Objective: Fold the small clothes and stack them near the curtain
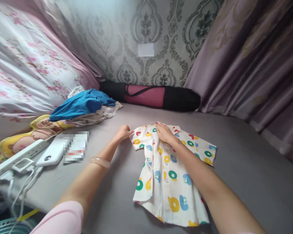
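While the left hand (124, 132) has its fingertips brought together on a sleeve's edge, the right hand (164, 132) lies over the collar, its fingers on the cloth; from my end I can't tell whether it grips any fabric or only presses it. The shirt (166, 177) is spread on the grey sheet (249, 175), collar away from the wearer and hem toward them, with a fold running down the front on the left side. I see its far sleeve laid out to the right, beyond the right forearm, which crosses over part of the body.

A bracelet (100, 162) sits on the left forearm. To the left I have a white power bank (52, 152) beside a pixelated packet (76, 148), and a power strip (34, 151) with plugs and cables at the near edge. Behind those I make out a yellow cushion (11, 148), then a clothes pile (83, 104) topped with blue. A long bag (145, 97), black and dark pink, lies along the patterned wall (122, 39).
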Action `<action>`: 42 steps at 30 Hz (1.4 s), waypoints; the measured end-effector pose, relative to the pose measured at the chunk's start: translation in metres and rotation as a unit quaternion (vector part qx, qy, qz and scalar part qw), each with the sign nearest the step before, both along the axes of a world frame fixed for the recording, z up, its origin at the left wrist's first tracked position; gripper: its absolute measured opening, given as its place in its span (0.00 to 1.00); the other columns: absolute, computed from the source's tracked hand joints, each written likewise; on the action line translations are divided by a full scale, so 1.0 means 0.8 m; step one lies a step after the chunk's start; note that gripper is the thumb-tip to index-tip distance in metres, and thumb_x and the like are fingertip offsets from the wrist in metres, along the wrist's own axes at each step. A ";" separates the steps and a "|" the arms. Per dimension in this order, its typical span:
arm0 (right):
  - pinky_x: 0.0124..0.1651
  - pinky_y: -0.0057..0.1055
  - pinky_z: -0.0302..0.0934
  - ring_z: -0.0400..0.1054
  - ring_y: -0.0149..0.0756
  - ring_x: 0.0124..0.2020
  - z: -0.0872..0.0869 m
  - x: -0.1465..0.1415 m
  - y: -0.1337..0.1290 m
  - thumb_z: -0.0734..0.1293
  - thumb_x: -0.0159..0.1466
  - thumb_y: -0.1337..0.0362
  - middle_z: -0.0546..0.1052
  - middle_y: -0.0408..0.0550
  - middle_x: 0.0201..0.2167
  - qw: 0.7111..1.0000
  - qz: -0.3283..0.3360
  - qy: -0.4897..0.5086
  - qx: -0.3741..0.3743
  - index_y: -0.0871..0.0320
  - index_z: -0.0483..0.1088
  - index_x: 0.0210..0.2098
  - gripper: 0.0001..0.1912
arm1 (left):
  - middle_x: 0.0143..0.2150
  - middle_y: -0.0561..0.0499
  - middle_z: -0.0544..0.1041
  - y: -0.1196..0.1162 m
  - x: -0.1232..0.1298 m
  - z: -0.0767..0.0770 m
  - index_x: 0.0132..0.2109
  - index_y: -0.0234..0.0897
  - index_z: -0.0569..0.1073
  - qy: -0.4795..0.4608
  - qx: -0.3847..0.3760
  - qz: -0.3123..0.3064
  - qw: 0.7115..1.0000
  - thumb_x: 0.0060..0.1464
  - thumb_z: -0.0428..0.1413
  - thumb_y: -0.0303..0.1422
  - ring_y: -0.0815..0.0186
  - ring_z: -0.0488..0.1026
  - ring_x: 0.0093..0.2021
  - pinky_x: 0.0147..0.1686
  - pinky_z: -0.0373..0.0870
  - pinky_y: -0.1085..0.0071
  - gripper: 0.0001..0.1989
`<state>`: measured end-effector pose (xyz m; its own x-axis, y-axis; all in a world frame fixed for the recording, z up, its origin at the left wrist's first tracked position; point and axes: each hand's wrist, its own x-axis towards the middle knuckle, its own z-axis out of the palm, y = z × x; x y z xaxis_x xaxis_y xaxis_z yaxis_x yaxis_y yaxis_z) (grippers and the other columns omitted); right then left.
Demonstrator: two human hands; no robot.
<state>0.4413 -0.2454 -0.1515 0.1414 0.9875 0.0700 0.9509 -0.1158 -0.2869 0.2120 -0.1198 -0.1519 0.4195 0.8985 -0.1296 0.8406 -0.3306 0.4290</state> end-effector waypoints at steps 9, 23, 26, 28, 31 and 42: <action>0.64 0.33 0.49 0.55 0.37 0.64 -0.037 -0.004 0.045 0.49 0.69 0.68 0.67 0.52 0.61 0.999 -0.024 0.045 0.006 0.60 0.65 0.58 0.23 | 0.20 0.57 0.67 0.000 0.012 0.002 0.30 0.36 0.69 -0.089 -0.128 0.047 0.987 0.45 0.60 0.34 0.69 0.67 0.24 0.21 0.59 0.76 0.08; 0.69 0.39 0.29 0.34 0.40 0.71 -0.039 -0.030 0.028 0.46 0.71 0.51 0.48 0.54 0.71 0.998 -0.049 0.034 -0.020 0.61 0.51 0.68 0.32 | 0.42 0.44 0.76 0.009 0.024 -0.007 0.50 0.41 0.63 -0.028 0.086 0.062 0.994 0.65 0.39 0.38 0.56 0.74 0.43 0.40 0.67 0.66 0.12; 0.69 0.41 0.29 0.33 0.42 0.71 -0.042 -0.034 0.026 0.46 0.70 0.47 0.46 0.55 0.71 0.999 -0.048 0.006 -0.020 0.60 0.47 0.70 0.34 | 0.43 0.42 0.77 0.007 0.019 -0.010 0.52 0.42 0.62 0.066 0.114 -0.003 0.991 0.66 0.38 0.38 0.55 0.76 0.43 0.40 0.67 0.65 0.13; 0.69 0.42 0.29 0.33 0.44 0.71 -0.043 -0.035 0.025 0.47 0.70 0.46 0.45 0.56 0.71 0.999 -0.047 -0.006 -0.019 0.58 0.46 0.70 0.35 | 0.44 0.40 0.78 0.007 0.018 -0.011 0.52 0.40 0.62 0.112 0.117 -0.025 0.987 0.66 0.38 0.37 0.54 0.76 0.44 0.41 0.67 0.64 0.14; 0.68 0.43 0.29 0.32 0.45 0.71 -0.042 -0.036 0.026 0.47 0.69 0.44 0.44 0.55 0.71 0.999 -0.046 -0.019 -0.019 0.54 0.45 0.70 0.35 | 0.44 0.36 0.78 0.008 0.022 -0.013 0.52 0.36 0.63 0.146 0.109 -0.019 0.983 0.66 0.38 0.35 0.52 0.77 0.44 0.42 0.68 0.62 0.14; 0.68 0.44 0.26 0.30 0.44 0.71 -0.043 -0.037 0.030 0.46 0.69 0.43 0.43 0.52 0.72 0.997 -0.056 -0.021 -0.044 0.52 0.48 0.69 0.35 | 0.44 0.36 0.78 0.008 0.027 -0.023 0.53 0.34 0.65 0.130 0.116 0.041 0.984 0.66 0.38 0.36 0.52 0.77 0.46 0.42 0.69 0.61 0.17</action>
<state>0.4117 -0.2215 -0.1861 0.2504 0.9681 -0.0090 0.9412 -0.2456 -0.2319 0.2334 -0.1131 -0.1699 0.3243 0.9459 -0.0116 0.9399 -0.3208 0.1168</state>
